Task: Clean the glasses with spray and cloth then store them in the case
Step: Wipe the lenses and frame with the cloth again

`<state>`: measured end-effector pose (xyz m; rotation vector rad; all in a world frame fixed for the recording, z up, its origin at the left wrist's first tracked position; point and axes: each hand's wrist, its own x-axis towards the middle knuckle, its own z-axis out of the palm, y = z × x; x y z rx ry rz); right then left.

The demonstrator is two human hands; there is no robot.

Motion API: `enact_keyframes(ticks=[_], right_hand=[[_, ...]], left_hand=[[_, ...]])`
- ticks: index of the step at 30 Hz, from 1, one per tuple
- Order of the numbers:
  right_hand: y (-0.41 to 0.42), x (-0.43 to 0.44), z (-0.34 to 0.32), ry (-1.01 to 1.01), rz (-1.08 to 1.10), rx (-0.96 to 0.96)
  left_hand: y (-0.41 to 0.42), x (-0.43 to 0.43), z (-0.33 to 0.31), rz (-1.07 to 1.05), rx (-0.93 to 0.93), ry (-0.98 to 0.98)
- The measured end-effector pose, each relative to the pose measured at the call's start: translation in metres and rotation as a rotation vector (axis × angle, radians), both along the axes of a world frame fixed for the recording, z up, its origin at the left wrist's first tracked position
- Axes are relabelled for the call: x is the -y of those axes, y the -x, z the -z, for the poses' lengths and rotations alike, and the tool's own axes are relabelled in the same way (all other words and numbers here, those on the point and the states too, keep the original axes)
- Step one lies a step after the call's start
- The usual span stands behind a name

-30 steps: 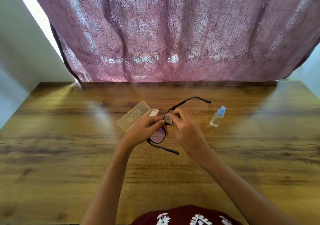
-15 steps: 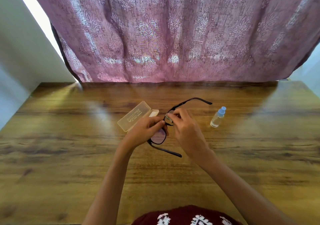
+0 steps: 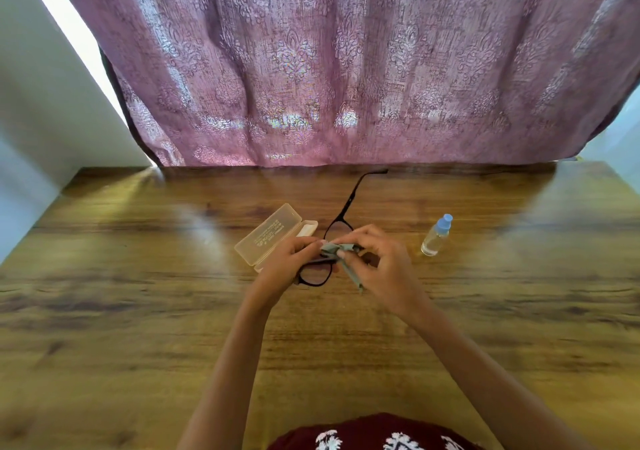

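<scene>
A: Where are the glasses just now?

B: Lifted over the brown wooden table (image 3: 138,311), between my hands. My left hand (image 3: 289,264) grips the black-framed glasses (image 3: 314,274) by the rim of the bare lens. My right hand (image 3: 384,266) pinches the small grey cloth (image 3: 334,249) onto the other lens, fingers curled round it.

A: Which way do they lie?

B: The front runs from left hand to right. One temple points straight away from me, towards the mauve patterned curtain (image 3: 346,68); the other I can't make out.

A: And the case?

B: The translucent yellowish plastic case (image 3: 268,238) lies open just beyond my left hand, its long side slanting away to the right. The small clear spray bottle with a blue cap (image 3: 435,236) stands right of my right hand, apart from it.

A: So, storing?

B: Wiping first, I'd say. Then fold that temple; my left hand is nearer the case.
</scene>
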<state>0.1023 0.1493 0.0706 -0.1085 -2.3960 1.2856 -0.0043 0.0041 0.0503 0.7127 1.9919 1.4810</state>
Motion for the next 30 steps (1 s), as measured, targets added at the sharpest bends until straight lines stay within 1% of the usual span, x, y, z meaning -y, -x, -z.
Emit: enact_keyframes(ticks=[3, 5, 7, 12, 17, 18, 19, 21, 22, 23, 24, 25, 26, 28, 30], right_hand=[[-0.007, 0.007, -0.005, 0.214, -0.202, 0.155], [-0.009, 0.012, -0.005, 0.292, -0.265, 0.192], [-0.008, 0.014, -0.003, 0.302, -0.238, 0.176], [-0.004, 0.015, -0.004, 0.356, -0.154, 0.109], [-0.003, 0.012, -0.008, 0.366, -0.124, 0.026], [-0.003, 0.010, -0.009, 0.407, -0.120, 0.021], [-0.003, 0.008, -0.012, 0.472, -0.116, 0.026], [-0.005, 0.002, -0.017, 0.633, -0.095, 0.056], [-0.005, -0.001, -0.019, 0.708, -0.083, 0.073], [-0.005, -0.004, -0.020, 0.767, -0.072, 0.088], [-0.005, -0.007, -0.021, 0.809, -0.061, 0.094], [-0.004, -0.009, -0.023, 0.849, -0.056, 0.093], [-0.004, -0.011, -0.024, 0.887, -0.054, 0.087], [-0.001, -0.013, -0.026, 0.955, -0.055, 0.081], [0.000, -0.013, -0.027, 1.001, -0.060, 0.081]], left_hand=[[-0.001, -0.005, 0.001, -0.092, 0.047, 0.025], [-0.002, -0.008, -0.002, -0.137, 0.057, 0.061], [-0.002, -0.011, -0.007, -0.167, 0.056, 0.120], [0.000, -0.017, -0.013, -0.152, -0.015, 0.301], [0.002, -0.019, -0.020, -0.086, -0.049, 0.356], [0.002, -0.018, -0.023, -0.097, -0.105, 0.398], [0.000, -0.016, -0.025, -0.122, -0.199, 0.462], [-0.005, -0.009, -0.030, -0.244, -0.469, 0.557], [-0.007, -0.005, -0.032, -0.321, -0.606, 0.511], [-0.009, 0.000, -0.035, -0.352, -0.709, 0.372], [-0.010, 0.004, -0.036, -0.311, -0.759, 0.196], [-0.011, 0.008, -0.037, -0.230, -0.754, 0.046], [-0.013, 0.010, -0.036, -0.148, -0.730, -0.047], [-0.019, 0.011, -0.034, -0.057, -0.733, -0.076], [-0.021, 0.009, -0.032, -0.056, -0.769, -0.078]])
